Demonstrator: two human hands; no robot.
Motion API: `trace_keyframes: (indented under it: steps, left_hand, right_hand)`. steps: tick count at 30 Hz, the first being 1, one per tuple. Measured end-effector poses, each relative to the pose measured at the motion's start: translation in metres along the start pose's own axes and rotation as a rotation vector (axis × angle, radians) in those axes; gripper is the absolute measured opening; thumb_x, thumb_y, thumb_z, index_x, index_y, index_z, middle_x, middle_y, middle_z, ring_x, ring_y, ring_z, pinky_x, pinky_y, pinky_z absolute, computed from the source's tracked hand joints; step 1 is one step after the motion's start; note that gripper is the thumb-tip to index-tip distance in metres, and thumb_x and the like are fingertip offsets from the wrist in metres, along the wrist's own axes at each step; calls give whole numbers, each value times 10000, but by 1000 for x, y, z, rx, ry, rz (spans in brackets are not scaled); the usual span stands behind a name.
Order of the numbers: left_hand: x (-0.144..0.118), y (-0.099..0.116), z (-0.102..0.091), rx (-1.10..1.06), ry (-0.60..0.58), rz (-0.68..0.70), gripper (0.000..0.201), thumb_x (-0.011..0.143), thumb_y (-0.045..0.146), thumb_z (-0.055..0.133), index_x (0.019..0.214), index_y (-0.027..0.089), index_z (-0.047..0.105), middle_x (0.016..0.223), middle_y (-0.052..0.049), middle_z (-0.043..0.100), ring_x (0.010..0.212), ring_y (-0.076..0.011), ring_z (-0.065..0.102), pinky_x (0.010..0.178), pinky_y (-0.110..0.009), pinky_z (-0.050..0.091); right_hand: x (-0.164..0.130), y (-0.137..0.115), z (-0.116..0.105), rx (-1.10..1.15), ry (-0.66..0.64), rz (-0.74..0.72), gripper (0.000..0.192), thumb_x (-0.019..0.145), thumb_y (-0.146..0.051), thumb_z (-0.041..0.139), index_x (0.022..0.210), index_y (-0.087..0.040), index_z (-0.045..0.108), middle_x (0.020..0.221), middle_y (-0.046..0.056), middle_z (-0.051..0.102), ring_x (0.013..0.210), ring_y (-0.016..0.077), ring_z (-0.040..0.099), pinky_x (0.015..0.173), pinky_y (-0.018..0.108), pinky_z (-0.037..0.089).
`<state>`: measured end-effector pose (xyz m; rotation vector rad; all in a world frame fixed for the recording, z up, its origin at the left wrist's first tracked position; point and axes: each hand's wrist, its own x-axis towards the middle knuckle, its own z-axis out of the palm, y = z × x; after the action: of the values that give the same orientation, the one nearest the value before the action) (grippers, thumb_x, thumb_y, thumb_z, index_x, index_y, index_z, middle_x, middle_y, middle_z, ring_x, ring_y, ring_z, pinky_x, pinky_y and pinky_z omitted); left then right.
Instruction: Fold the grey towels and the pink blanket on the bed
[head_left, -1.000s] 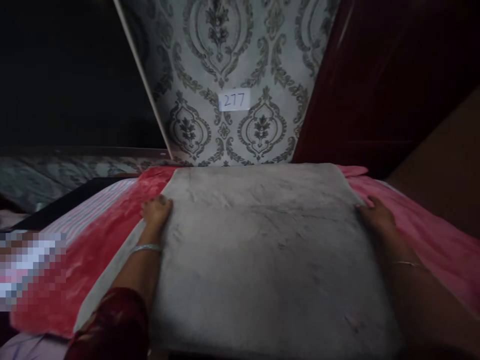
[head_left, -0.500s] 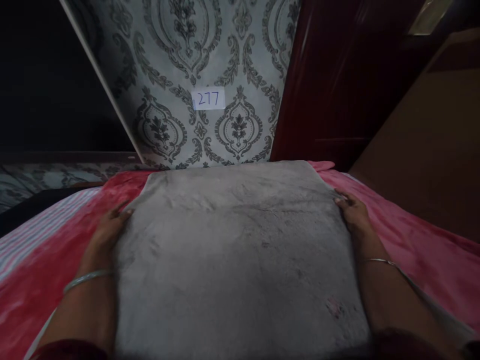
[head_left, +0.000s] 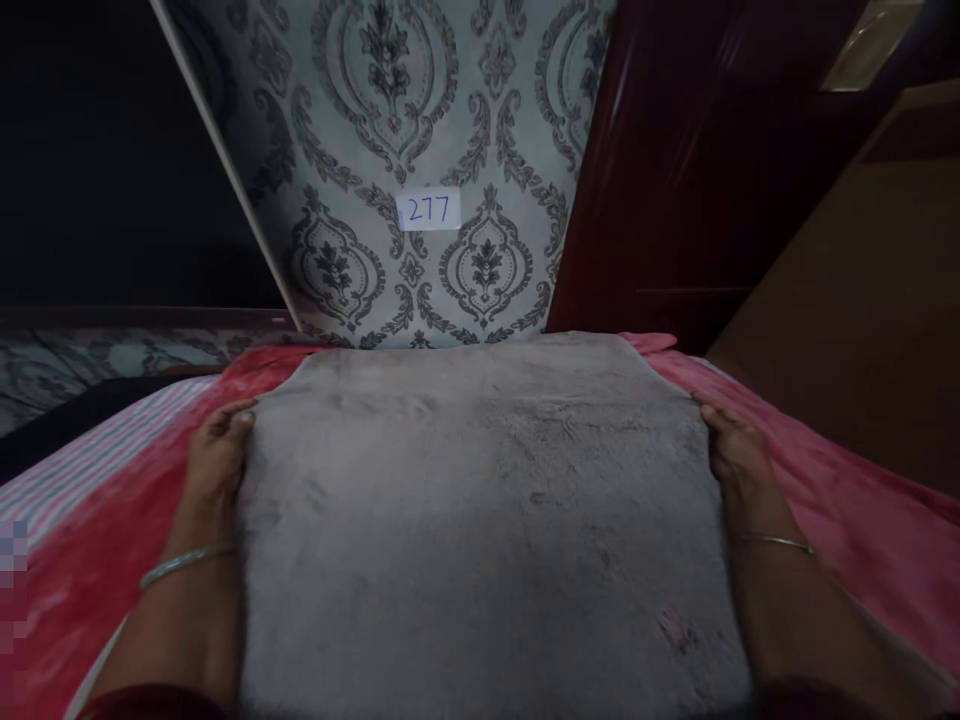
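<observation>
Head view: grey cloth [head_left: 480, 530] spans between gripping fingers [head_left: 241, 420]

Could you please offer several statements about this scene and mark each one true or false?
1. The left hand holds a side edge of the grey fabric. True.
2. The right hand is away from the grey fabric. False: it holds the opposite edge.
3. The white label on the wallpaper reads 277. True.
4. The wallpaper is plain. False: it is patterned.
5. No jewellery shows. False: each wrist bears a bracelet.
</observation>
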<state>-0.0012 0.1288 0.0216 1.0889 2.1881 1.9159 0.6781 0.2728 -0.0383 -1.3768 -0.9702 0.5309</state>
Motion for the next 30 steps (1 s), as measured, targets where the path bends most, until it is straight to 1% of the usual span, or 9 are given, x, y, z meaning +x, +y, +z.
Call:
trace_keyframes:
  steps: [2,4,7,10,17,21,24,27,30]
  left_hand:
    - [-4,1,-1,30,-64,-56,199,753,180,620,934,177,704,715,67,599,656,-94,477,646,-176,402]
    - [-6,2,-2,85,-94,-71,237,754,173,598,963,180,712,792,52,630,718,-112,504,727,-206,433]
    - [-5,1,-2,148,-123,-43,266,760,217,581,987,169,711,893,11,672,817,-158,554,860,-290,475]
    - [-2,-3,-2,152,-136,4,260,751,237,567,959,164,705,908,-16,686,861,-195,589,914,-354,493]
    - [2,-14,-5,154,-136,86,265,763,264,557,970,186,705,962,-40,710,941,-229,632,958,-382,501]
    - [3,-18,-6,148,-149,74,281,742,257,568,968,180,715,977,-46,704,979,-231,624,970,-379,485]
    - [2,-18,-6,42,-160,7,313,690,249,610,974,183,725,923,-33,691,912,-213,625,912,-346,496]
    - [2,-18,-6,-240,-196,-143,404,627,287,697,1019,192,717,819,-7,669,734,-177,606,743,-302,511]
    - [5,-18,-5,-449,-150,-252,411,555,274,737,956,191,706,726,0,646,638,-158,576,653,-284,493]
  right_hand:
    - [-3,0,-1,26,-26,41,380,705,-290,603,1025,-139,744,1150,163,712,1087,246,640,947,347,497]
    - [-5,0,-4,41,-40,61,392,672,-299,647,1017,-149,755,1163,137,715,1124,241,620,996,339,469]
    - [-7,-3,-8,58,-70,75,418,627,-325,692,1008,-174,770,1205,87,712,1188,228,583,1092,324,386]
    - [-10,-8,-12,17,-96,98,435,604,-350,702,997,-180,779,1233,68,708,1216,234,563,1124,333,340]
    - [-18,-24,-14,-204,-79,121,417,626,-373,671,975,-179,793,1231,90,708,1154,272,587,1019,369,411]
    - [-19,-31,-16,-369,-114,128,515,631,-318,631,1110,-206,785,1198,98,717,1075,298,610,903,413,445]
    - [-13,-27,-21,-478,-158,133,597,615,-272,630,1196,-236,767,1182,117,716,975,300,625,805,422,455]
    - [-3,-13,-24,-514,-170,162,613,606,-275,637,1205,-278,765,1164,131,720,819,278,622,718,436,448]
    - [5,5,-25,-501,-119,155,609,591,-274,633,1183,-302,773,1131,149,730,686,246,592,650,445,433]
